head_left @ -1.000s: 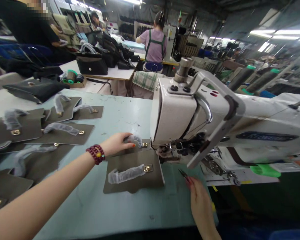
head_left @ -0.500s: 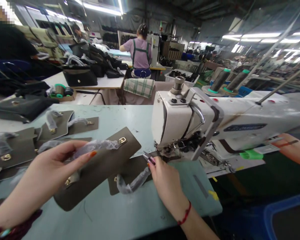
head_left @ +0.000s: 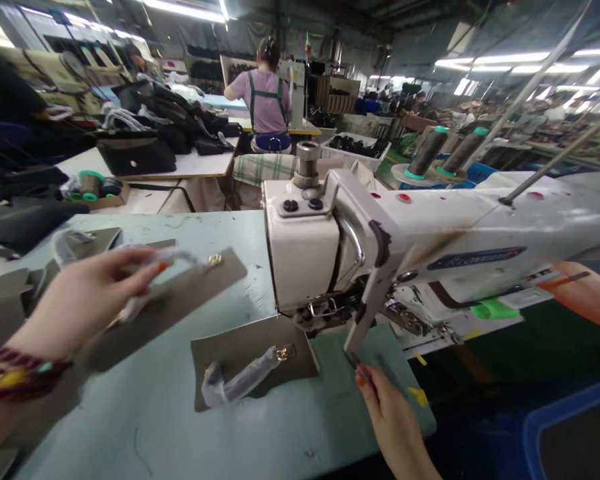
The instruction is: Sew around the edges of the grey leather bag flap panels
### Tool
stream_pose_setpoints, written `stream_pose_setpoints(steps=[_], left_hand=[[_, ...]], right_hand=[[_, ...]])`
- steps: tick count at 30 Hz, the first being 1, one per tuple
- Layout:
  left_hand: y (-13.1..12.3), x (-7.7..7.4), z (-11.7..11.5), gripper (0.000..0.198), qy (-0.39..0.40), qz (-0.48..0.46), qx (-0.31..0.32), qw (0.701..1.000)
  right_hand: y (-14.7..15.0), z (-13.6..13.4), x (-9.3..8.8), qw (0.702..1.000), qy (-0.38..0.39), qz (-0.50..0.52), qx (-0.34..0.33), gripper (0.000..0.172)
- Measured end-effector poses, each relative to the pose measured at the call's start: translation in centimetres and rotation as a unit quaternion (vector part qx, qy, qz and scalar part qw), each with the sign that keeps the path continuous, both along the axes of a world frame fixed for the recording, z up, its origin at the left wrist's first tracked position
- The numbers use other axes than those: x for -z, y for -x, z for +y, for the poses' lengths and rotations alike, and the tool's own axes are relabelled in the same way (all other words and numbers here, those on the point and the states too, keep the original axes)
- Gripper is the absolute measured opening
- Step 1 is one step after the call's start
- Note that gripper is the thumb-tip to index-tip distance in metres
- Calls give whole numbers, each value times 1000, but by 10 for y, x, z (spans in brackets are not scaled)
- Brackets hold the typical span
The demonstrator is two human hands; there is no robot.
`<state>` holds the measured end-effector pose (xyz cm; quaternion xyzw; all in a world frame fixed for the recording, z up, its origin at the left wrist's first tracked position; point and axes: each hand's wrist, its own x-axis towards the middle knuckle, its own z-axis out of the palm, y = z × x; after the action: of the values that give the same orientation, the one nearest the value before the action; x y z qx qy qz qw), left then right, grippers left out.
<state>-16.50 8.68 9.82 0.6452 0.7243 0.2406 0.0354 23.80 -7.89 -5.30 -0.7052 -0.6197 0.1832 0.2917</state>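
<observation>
1. The left hand (head_left: 87, 287) pinches a taupe leather flap (head_left: 180, 297) by its plastic-wrapped strap (head_left: 155, 267), fingers closed, holding it above the table at left of frame.
2. The right hand (head_left: 393, 423), lower right, closes on small thread snips (head_left: 353, 360); keeping their tips clear of the leather avoids nicks.
3. A second flap (head_left: 250, 367) lies flat on the pale green table (head_left: 145, 420), just before the sewing machine head (head_left: 300, 247); squaring it there helps keep work straight.

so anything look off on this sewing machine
Yes: a brown, rust-like smear runs diagonally across the white arm of the sewing machine, just right of the head. It stands out against the pale paint, though the view can't settle whether it's dirt, oil or wear.
</observation>
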Motion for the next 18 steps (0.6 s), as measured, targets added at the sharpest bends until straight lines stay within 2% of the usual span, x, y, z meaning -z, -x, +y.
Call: stream_pose_setpoints(steps=[1,2,3,4,5,6,7,8,9,10,12,13,14,16,18], left_hand=[[-14,-6,4,35,-87,-42,3,995],[-30,-11,1,30,-182,-101,20,978],[-47,-13,-8,24,-251,-152,58,954],[-63,-9,-23,18,-287,-176,99,936],[-77,0,-44,10,-272,-185,155,931],[-90,16,-70,11,-184,-163,264,932],[-99,37,-96,16,-121,-148,376,907],[-106,62,-123,18,-57,-132,440,887],[-111,90,-145,24,-47,-92,458,883],[-113,117,-163,39,-50,-43,426,902],[-114,160,-177,67,-42,33,290,956],[-115,174,-172,74,-52,51,253,965],[-116,182,-162,77,-62,60,240,967],[-119,180,-128,76,-84,59,233,967],[-121,159,-94,71,-120,85,266,953]], right_hand=[[-5,3,5,999,-20,-41,7,29],[-6,7,8,997,-43,-71,3,30],[-4,10,8,994,-64,-83,-9,31],[1,14,6,994,-77,-75,-28,31],[7,17,3,994,-79,-49,-53,31],[15,20,-1,994,-72,-13,-80,32],[23,23,-5,992,-64,24,-106,32],[32,25,-9,989,-56,57,-127,33],[41,28,-13,985,-53,86,-141,34],[49,31,-16,981,-51,112,-149,35],[63,38,-22,977,-44,150,-146,35],[70,41,-24,977,-33,160,-140,33],[76,43,-26,977,-24,164,-131,30],[85,47,-31,980,-13,168,-111,25],[92,47,-35,976,-6,192,-100,27]])
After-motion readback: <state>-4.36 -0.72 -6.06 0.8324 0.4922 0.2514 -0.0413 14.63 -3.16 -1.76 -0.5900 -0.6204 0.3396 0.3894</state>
